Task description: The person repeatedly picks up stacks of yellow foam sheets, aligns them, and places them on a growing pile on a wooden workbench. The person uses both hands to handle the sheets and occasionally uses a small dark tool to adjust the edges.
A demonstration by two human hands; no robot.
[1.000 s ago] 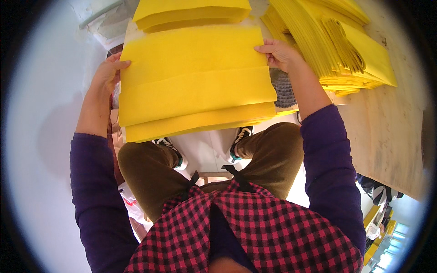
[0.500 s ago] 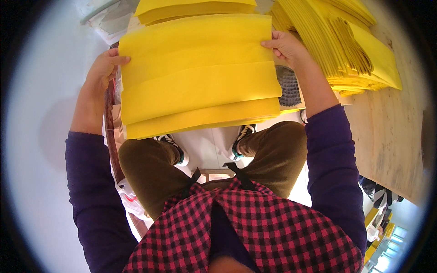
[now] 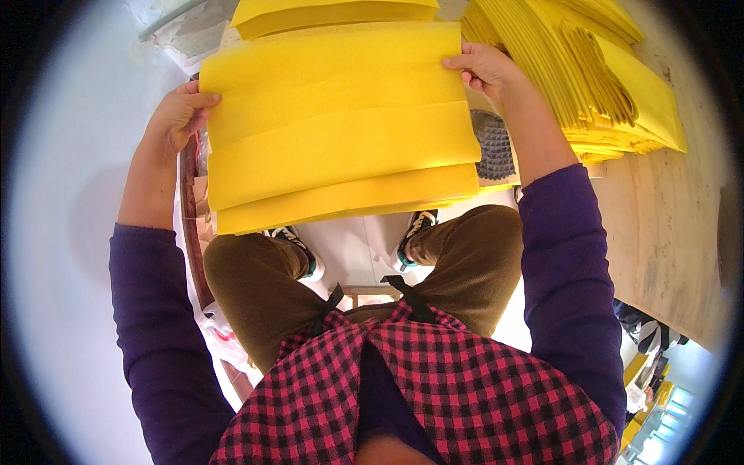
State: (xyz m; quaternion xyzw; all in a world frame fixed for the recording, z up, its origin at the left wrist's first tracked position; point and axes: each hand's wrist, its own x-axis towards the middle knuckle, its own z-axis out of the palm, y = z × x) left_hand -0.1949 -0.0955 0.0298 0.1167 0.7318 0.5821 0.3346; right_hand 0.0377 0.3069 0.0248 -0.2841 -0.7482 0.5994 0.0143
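A wide yellow fabric sheet (image 3: 341,101) spreads flat in front of me, with further yellow layers showing below its near edge. My left hand (image 3: 184,112) pinches its left edge near the far corner, thumb on top. On the other side, my right hand (image 3: 482,68) grips the right edge close to the far corner, thumb also on top. The fingers under the fabric are partly hidden. Just beyond the sheet lies more folded yellow fabric (image 3: 333,14).
At the far right, a stack of folded yellow fabric (image 3: 535,70) lies on a wooden table (image 3: 651,225). A dark textured pad (image 3: 493,146) shows beside my right forearm. White plastic bags are by my left knee, and a white wall (image 3: 62,232) stands at the left.
My right hand has shifted slightly farther away along the right edge, and the sheet's far edge has moved slightly away. The left hand has moved barely to the left.
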